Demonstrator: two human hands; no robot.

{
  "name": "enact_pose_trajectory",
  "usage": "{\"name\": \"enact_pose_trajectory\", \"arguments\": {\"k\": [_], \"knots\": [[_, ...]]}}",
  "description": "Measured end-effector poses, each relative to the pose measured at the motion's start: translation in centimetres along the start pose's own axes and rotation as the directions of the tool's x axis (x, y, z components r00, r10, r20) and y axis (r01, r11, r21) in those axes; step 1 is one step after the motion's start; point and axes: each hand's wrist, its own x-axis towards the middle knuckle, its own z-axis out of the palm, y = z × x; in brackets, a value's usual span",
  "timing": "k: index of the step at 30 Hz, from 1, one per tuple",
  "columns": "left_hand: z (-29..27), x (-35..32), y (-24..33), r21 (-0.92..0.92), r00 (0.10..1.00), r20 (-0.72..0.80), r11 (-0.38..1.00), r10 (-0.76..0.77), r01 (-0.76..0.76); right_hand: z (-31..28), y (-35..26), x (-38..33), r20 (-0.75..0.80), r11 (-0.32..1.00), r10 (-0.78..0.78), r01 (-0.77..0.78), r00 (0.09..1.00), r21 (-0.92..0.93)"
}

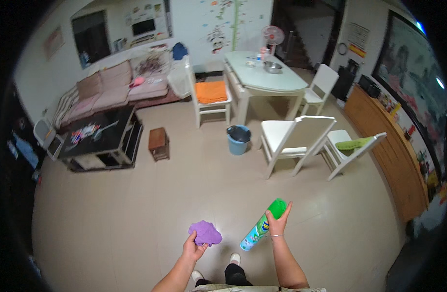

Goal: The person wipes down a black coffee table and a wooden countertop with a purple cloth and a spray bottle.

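Low in the view, my left hand (193, 248) is closed on a bunched purple cloth (205, 233), thumb on top. To its right, my right hand (278, 224) grips a green and light-blue spray can (257, 232) near its green cap. The can slants, cap end up and to the right, its base toward the lower left. Cloth and can are held apart over the tiled floor, above my white shoes (234, 258).
Ahead stand a blue bucket (237, 145) with a black liner, white chairs (294, 136) and a pale table (262, 73). Leftward are a small wooden stool (158, 141), a black coffee table (94, 141) and a pink sofa (111, 82). A wooden cabinet (379, 146) lines the right wall.
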Motion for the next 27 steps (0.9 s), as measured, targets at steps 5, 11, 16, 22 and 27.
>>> {"name": "enact_pose_trajectory", "arguments": {"k": [5,11,16,22,27], "knots": [[-7.6,-6.8,3.8,-0.063,0.99,-0.104,0.992,0.1,-0.107,5.6,-3.9,-6.0,0.171,0.986,0.062,-0.087,0.983,0.145],[-16.2,-14.2,8.6,-0.282,0.957,-0.17,0.919,0.236,-0.276,12.9,-5.9,-12.2,0.429,0.981,-0.04,-0.045,0.903,0.187],[-19.0,-16.9,14.9,-0.323,0.927,-0.15,0.869,0.343,-0.374,20.0,-10.8,-15.9,0.45,0.969,-0.212,0.126,0.867,0.213],[-19.7,-14.0,18.6,-0.333,0.928,-0.16,0.866,0.338,-0.373,24.8,-12.7,-15.9,0.491,0.966,-0.208,0.1,0.846,0.237],[-17.6,-9.2,23.4,-0.294,0.947,-0.141,0.901,0.29,-0.32,31.5,-13.1,-11.9,0.547,0.984,-0.124,0.03,0.828,0.177]]}}
